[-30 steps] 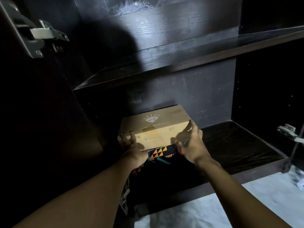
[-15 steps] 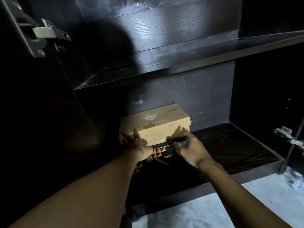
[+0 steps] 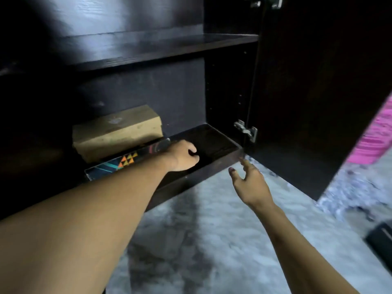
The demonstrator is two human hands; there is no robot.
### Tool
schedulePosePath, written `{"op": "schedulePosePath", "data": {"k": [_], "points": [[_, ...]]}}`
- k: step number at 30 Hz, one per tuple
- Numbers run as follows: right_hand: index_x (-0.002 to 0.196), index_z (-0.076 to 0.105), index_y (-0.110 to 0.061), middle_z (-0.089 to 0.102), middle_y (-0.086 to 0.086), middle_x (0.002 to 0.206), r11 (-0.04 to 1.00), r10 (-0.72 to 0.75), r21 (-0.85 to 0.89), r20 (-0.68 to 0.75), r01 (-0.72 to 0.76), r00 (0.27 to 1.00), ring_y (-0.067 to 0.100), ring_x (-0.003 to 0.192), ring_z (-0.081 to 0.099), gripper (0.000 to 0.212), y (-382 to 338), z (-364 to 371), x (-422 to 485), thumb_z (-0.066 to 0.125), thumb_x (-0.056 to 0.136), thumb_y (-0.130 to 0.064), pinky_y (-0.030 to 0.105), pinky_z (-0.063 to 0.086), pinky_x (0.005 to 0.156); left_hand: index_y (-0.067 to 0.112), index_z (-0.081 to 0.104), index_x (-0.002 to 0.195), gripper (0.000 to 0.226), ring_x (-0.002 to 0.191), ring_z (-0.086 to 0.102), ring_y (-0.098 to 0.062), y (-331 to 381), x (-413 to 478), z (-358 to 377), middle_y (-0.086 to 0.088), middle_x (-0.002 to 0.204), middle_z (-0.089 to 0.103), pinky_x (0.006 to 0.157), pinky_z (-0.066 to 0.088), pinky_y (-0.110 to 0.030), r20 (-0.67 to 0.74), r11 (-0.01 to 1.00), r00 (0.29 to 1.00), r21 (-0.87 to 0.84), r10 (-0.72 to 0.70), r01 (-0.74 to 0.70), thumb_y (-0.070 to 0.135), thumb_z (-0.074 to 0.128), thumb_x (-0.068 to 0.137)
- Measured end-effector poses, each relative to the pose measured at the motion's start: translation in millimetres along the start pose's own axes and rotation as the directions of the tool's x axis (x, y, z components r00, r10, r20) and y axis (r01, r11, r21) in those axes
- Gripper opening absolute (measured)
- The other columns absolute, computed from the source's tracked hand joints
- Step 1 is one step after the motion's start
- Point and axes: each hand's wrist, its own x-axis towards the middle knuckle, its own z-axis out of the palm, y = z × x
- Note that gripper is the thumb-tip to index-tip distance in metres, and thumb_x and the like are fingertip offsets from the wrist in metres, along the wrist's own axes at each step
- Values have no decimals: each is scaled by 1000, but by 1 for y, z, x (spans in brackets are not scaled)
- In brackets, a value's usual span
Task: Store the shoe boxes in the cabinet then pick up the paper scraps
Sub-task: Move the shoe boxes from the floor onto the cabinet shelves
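A tan shoe box [image 3: 116,132] lies on top of a black box with coloured triangles [image 3: 112,164], at the left of the cabinet's lower shelf [image 3: 214,143]. My left hand [image 3: 186,154] is at the right end of the black box with its fingers curled under; I see nothing held in it. My right hand [image 3: 248,181] hovers in front of the shelf's edge, fingers spread and empty. No paper scraps show clearly.
The upper shelf [image 3: 161,45] is bare. The cabinet door [image 3: 318,102] stands open on the right, with a metal hinge [image 3: 246,130]. Behind the door is something pink [image 3: 375,141]. A dark object [image 3: 381,238] lies on the grey floor [image 3: 212,240].
Both hands have come off the tan box. My right hand has pulled back out of the cabinet. The view has swung to the right, showing the door and floor.
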Motion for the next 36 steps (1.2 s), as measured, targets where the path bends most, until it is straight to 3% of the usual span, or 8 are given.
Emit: {"op": "schedulePosePath", "data": {"k": [8,11,15,19,23,27,31,36], "points": [[148,41,-24,46,3,151,962,230,-106,-180,-251,956,23,135,47,52,80,-116,-101,50,99,-40,37,40,104,17,72,103,22,74,63,-14,161,-38,46,0,90,72,68,49,-23,168,927,912,-95,373,-362,31,58,92],[147,43,-21,49,5,148,930,317,-99,-267,-353,910,26,133,49,52,99,-153,-134,50,99,-39,39,41,103,20,71,110,25,92,64,-16,219,-59,84,3,100,70,84,50,-26,221,875,847,-149,483,-460,33,59,92],[141,50,-20,57,6,138,876,417,-71,-386,-477,823,29,125,54,48,132,-201,-181,50,96,-36,40,46,96,17,70,113,28,102,64,-24,280,-84,146,-4,108,67,77,43,-22,300,803,745,-269,595,-533,32,58,93],[143,46,-21,51,9,143,762,567,-21,-461,-647,683,31,125,52,52,175,-236,-231,51,94,-38,43,47,99,17,57,133,45,116,58,-19,319,-97,214,0,124,60,102,45,-33,395,794,693,-379,603,-475,37,58,92],[143,45,-18,48,17,139,634,696,66,-483,-771,532,37,129,44,55,221,-256,-269,53,92,-38,42,41,107,22,36,148,65,126,49,-23,346,-100,266,-4,142,46,104,40,-32,499,823,658,-397,564,-405,47,58,91],[143,42,-21,50,18,136,568,782,203,-435,-797,446,34,129,42,63,256,-261,-281,53,86,-44,42,39,107,25,23,153,78,136,38,-28,358,-84,305,-10,152,33,111,34,-39,497,863,711,-367,498,-348,52,58,89],[134,42,-31,58,5,130,592,799,448,-435,-670,415,25,116,57,68,284,-259,-273,57,71,-51,43,46,103,28,9,154,86,146,18,-30,364,-63,332,-10,161,4,116,23,-43,443,906,802,-320,401,-276,53,58,88],[142,36,-20,56,-2,129,637,770,559,-501,-531,395,18,114,57,57,299,-260,-265,61,91,-24,33,44,100,28,9,154,97,145,24,-26,370,-37,357,-3,161,12,117,26,-44,374,883,859,-439,350,-169,51,68,81]]}}
